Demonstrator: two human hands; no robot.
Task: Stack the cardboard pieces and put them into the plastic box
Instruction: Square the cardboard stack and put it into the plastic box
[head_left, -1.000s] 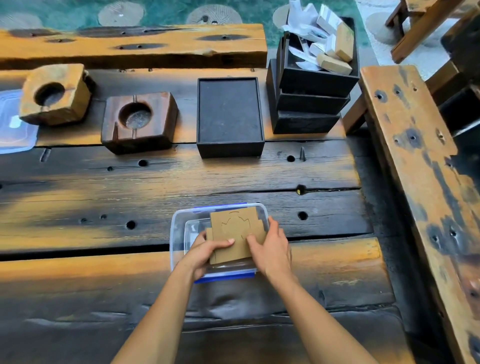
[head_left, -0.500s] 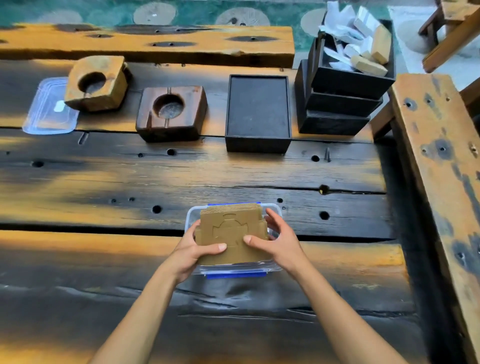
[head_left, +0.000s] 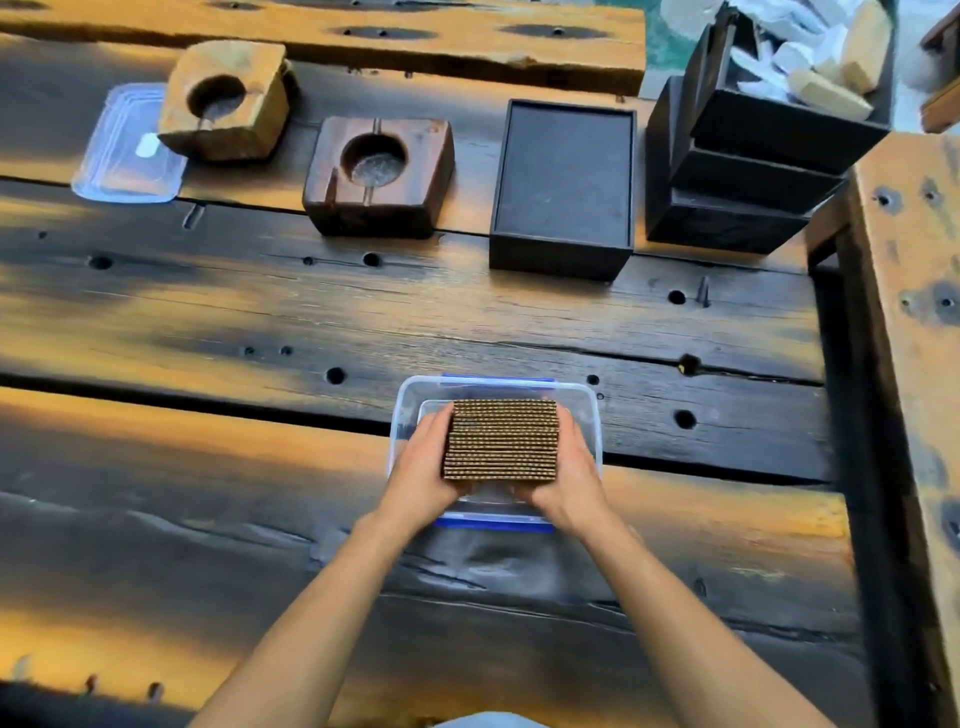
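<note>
One cardboard stack (head_left: 501, 439), edges up, sits inside one plastic box (head_left: 587, 410) rim on the bench (head_left: 260, 312); left hand (head_left: 421, 475) and right hand (head_left: 569, 475) fingers clasp its sides; one lid (head_left: 124, 156) and two wooden blocks (head_left: 226, 98) (head_left: 379, 176) lie behind.

Matt brown corrugated cardboard stack (head_left: 501, 439) between left hand (head_left: 421, 467) and right hand (head_left: 571, 467). Under them, a clear glossy plastic box (head_left: 592, 415). Rough, weathered wooden table (head_left: 260, 322). Beyond the hands, a matt black box (head_left: 563, 176).

Orange light patched the dark plank table (head_left: 467, 312); a wooden bench (head_left: 914, 322) stood right of it, teal floor (head_left: 657, 44) beyond.
</note>
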